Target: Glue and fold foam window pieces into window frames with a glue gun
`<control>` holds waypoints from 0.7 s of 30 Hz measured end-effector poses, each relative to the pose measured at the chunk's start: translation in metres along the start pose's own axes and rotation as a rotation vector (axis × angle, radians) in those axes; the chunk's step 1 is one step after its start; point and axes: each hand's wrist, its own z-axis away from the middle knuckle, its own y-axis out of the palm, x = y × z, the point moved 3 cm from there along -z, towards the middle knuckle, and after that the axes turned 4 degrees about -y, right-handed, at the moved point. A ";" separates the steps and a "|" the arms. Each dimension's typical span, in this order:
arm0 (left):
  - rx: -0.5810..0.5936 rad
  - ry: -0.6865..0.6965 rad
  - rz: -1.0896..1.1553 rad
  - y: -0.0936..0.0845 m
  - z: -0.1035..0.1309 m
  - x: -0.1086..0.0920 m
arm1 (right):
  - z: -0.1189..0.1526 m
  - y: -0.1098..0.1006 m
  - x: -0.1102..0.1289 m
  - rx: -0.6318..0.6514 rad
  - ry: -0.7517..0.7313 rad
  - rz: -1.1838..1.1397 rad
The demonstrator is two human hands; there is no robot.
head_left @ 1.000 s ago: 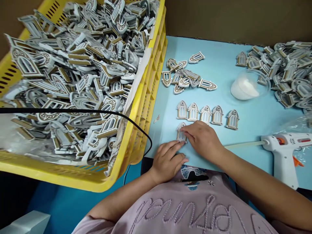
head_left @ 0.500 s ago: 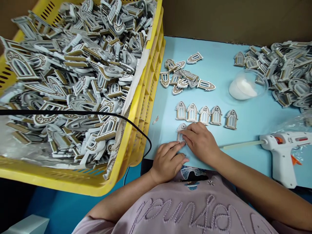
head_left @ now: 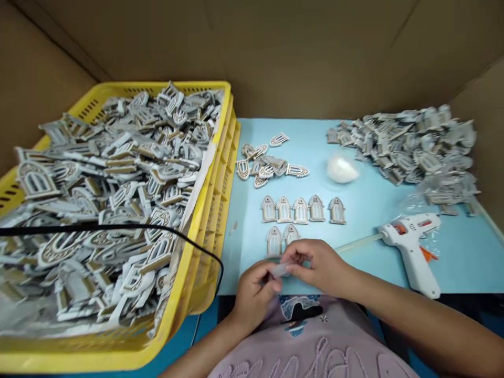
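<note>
My left hand [head_left: 255, 294] and my right hand [head_left: 315, 266] meet at the table's near edge. Between their fingertips is a small pale, thin translucent piece [head_left: 279, 271], pinched from both sides; motion blurs its details. Just beyond my fingers lie two miniature arched window frames, one [head_left: 273, 241] in full view and the other [head_left: 290, 234] partly covered by my right hand. Behind these, several more arched window frames [head_left: 300, 210] lie in a row, with pale panes in their openings.
A yellow crate [head_left: 205, 210] heaped with window frames stands at left, a black cable [head_left: 157, 227] crossing it. A loose cluster [head_left: 265, 167], a cup of white material [head_left: 342, 169], and a larger pile [head_left: 417, 142] lie farther back. At right rests a white glue gun [head_left: 411, 247].
The view has tilted up and shifted. My hands have come off the near window frame and now hold a pale piece between them. A second frame now shows beside it in the near row.
</note>
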 end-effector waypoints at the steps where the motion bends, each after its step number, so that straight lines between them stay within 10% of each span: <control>1: 0.013 0.024 0.006 0.001 -0.001 0.000 | -0.005 -0.017 -0.005 -0.060 0.028 0.020; 6: 0.045 0.131 -0.149 0.003 -0.001 0.009 | -0.037 -0.148 -0.043 -0.562 0.240 0.255; 10: 0.052 0.198 -0.214 0.004 0.002 0.012 | -0.059 -0.213 -0.074 -0.656 0.347 0.299; 16: 0.042 0.222 -0.271 0.005 0.003 0.010 | -0.036 -0.233 -0.064 -0.763 0.264 0.088; 21: 0.054 0.166 -0.288 0.007 0.004 0.012 | 0.030 -0.200 -0.019 -0.649 0.120 -0.382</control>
